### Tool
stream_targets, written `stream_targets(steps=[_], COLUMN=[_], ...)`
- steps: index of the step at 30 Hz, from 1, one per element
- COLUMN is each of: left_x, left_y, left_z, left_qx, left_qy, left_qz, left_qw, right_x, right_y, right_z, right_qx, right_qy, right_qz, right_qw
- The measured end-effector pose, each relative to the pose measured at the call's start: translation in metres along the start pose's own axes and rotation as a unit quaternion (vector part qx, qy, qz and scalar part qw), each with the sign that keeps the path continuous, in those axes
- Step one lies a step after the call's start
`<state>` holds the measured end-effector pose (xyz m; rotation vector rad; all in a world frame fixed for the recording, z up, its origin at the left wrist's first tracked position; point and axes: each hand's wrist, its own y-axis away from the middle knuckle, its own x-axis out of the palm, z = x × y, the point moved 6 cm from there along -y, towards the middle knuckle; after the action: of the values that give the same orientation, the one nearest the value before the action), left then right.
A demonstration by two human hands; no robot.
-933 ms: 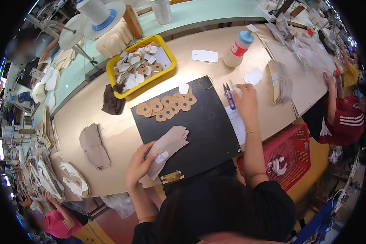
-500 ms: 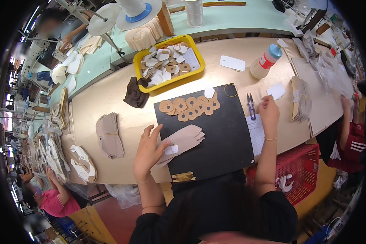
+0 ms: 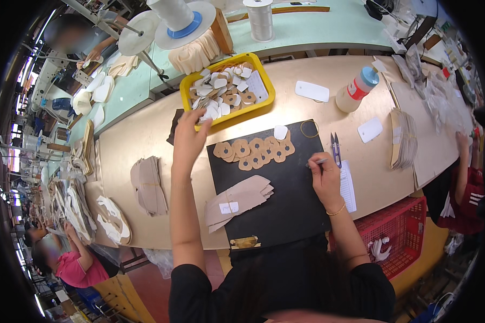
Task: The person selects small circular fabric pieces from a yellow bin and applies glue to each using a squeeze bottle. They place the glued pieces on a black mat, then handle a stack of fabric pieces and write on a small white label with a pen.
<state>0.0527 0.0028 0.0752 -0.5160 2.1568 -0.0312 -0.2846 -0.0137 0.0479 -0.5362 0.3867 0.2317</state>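
Observation:
My left hand (image 3: 190,134) reaches to the near left corner of a yellow tray (image 3: 268,94), fingers apart and holding nothing I can see. Small white and tan cut pieces (image 3: 221,89) fill that tray. Closed round a slim dark pen (image 3: 319,161), my right hand (image 3: 327,177) is over the right edge of a black board (image 3: 285,199). On the board lie a banded stack of beige fabric pieces (image 3: 248,196) with a white label (image 3: 229,208), and overlapping tan flower-shaped pieces (image 3: 256,153) with dark centres. A white tag (image 3: 280,132) rests beside them.
Thread snips (image 3: 335,148) and a written sheet (image 3: 347,188) lie right of the board. Farther right are a blue-capped bottle (image 3: 355,90), white cards (image 3: 369,130) and a banded bundle (image 3: 403,139). Another beige stack (image 3: 149,185) sits left; a red crate (image 3: 393,237) stands below the table.
My left hand has left the beige stack and moved up to the yellow tray. My right hand has come from the white card to the board's edge, now with the pen.

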Motion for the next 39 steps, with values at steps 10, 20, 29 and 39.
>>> stream_targets(steps=[10, 20, 29, 39], left_x=[0.044, 0.045, 0.013, 0.057], left_y=[-0.127, -0.151, -0.133, -0.143], left_z=[0.039, 0.045, 0.081, 0.055], left_qx=[0.071, 0.078, -0.085, 0.125], left_qy=[-0.283, -0.273, 0.152, -0.340], left_qz=[-0.089, -0.061, -0.111, -0.015], left_qw=[0.952, 0.957, 0.978, 0.932], right_x=[0.011, 0.010, 0.011, 0.010], right_y=[0.006, -0.001, -0.002, -0.002], right_z=[-0.024, -0.019, -0.019, -0.017], right_qx=[0.039, 0.035, 0.017, 0.013], right_qy=[0.017, 0.038, 0.036, 0.032], right_qz=[-0.011, 0.009, 0.009, 0.003], right_qw=[0.999, 0.999, 0.999, 0.999])
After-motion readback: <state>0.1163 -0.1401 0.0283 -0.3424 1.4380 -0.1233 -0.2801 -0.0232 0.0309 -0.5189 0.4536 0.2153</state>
